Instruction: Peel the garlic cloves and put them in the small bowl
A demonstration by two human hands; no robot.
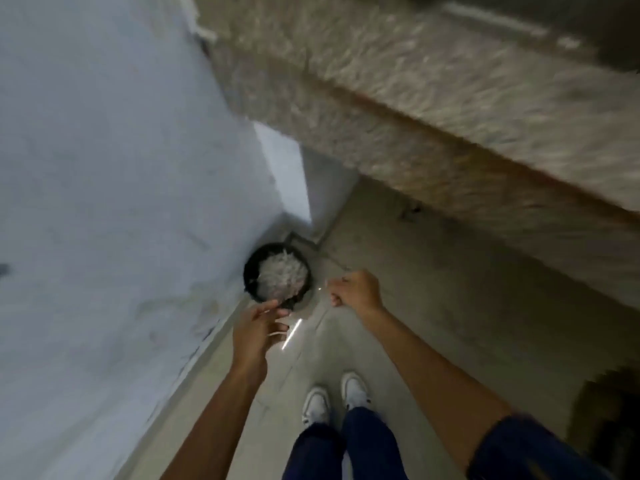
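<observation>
A black round bin (251, 271) stands on the floor in the corner by the wall, filled with white garlic peels (282, 275). My left hand (254, 332) hovers just in front of the bin with its fingers stretched out. A thin white peel strip (291, 336) is in the air beside its fingertips. To the right of the bin is my right hand (355, 291), fingers curled downward, with a small white fleck by its fingertips. Blur hides whether it holds anything. No garlic cloves or small bowl are in view.
I stand on a grey tiled floor (433, 306), my white shoes (334, 398) and blue trousers below. A pale wall (104, 168) runs along the left. A speckled stone counter (450, 109) juts out above on the right. A dark object (609, 417) sits at the lower right.
</observation>
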